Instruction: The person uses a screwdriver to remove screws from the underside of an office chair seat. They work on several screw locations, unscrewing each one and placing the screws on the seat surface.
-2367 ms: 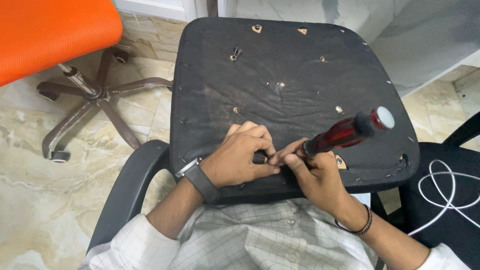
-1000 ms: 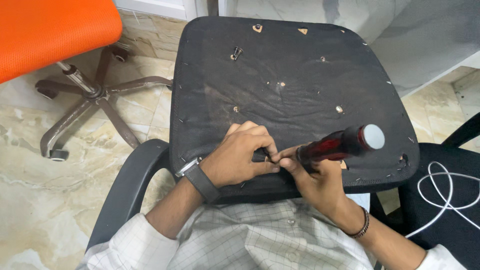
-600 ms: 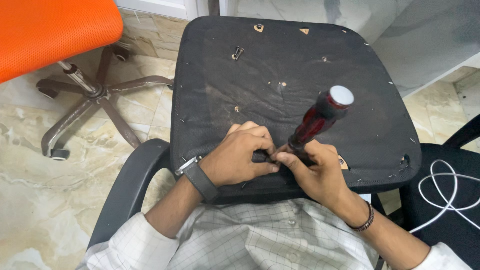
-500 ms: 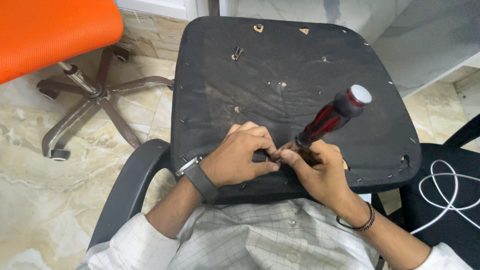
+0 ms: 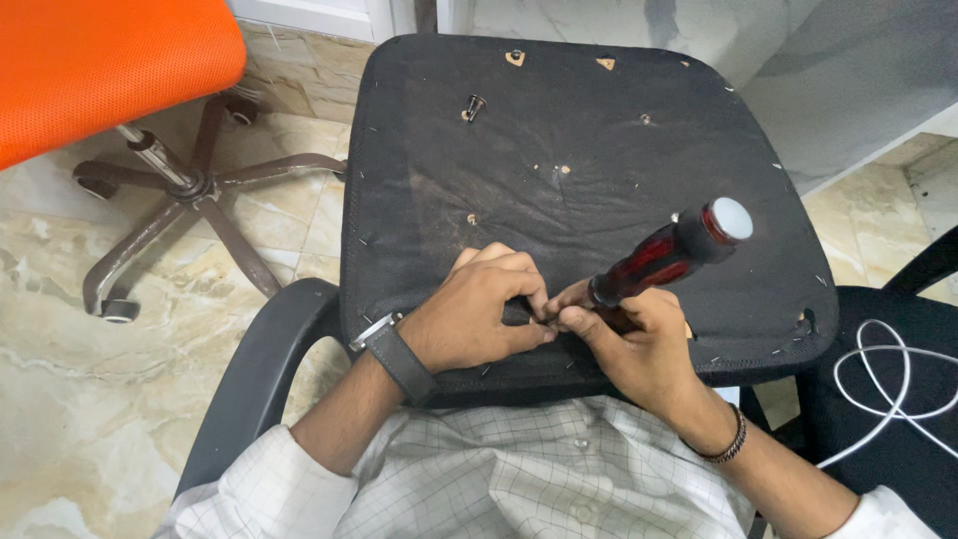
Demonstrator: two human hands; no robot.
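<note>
An upturned black chair seat (image 5: 599, 130) lies across my lap, its dusty fabric underside up, with stapled edges and small screw holes. My right hand (image 5: 624, 339) grips a screwdriver (image 5: 669, 255) with a dark red handle and a pale round cap; the handle slants up to the right and its tip is hidden between my fingers near the seat's front edge. My left hand (image 5: 479, 314), a dark watch on the wrist, is curled against the fabric beside the tip, pinching something small and dark that I cannot make out.
A loose bolt (image 5: 472, 105) stands on the seat near its far left corner. An orange chair (image 5: 110, 60) with a brown star base (image 5: 170, 210) stands on the marble floor at the left. A black armrest (image 5: 249, 384) curves by my left arm. A white cable (image 5: 893, 374) lies on a black seat at the right.
The screwdriver handle has swung about over the fixed tip: low to the right, then nearly upright, now slanting right again. My left hand has stayed put.
</note>
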